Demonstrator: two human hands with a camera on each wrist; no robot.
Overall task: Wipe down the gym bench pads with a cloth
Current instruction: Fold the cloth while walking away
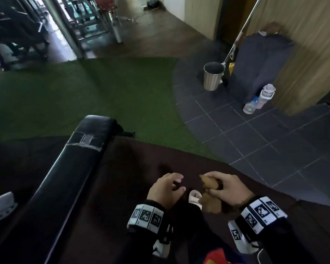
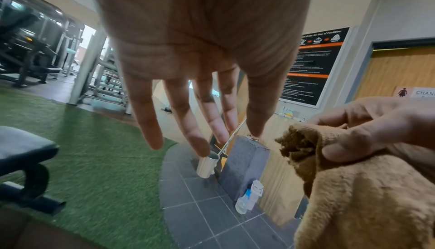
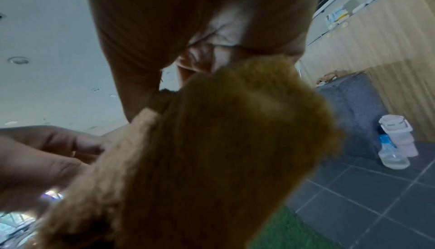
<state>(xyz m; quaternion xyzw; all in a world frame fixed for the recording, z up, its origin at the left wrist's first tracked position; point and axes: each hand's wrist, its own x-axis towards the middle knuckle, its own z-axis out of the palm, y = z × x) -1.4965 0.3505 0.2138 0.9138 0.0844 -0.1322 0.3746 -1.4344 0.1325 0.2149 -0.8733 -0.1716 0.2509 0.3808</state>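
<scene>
The long black bench pad (image 1: 69,168) lies low on the person's left, looks firm and smooth, and needs no lifting. The brown cloth (image 1: 211,195) is bunched in the right hand (image 1: 225,187), whose fingers curl round it; it looks soft, light and floppy, best held in a wad. The left hand (image 1: 165,187) is beside it, fingers loose, holding nothing.

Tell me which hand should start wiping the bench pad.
Right. The right hand already grips the brown cloth; the left hand is open and holds nothing, though it is nearer the black bench pad.

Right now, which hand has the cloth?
The right hand grips the brown cloth. The left hand beside it holds nothing, its fingers spread straight.
</scene>
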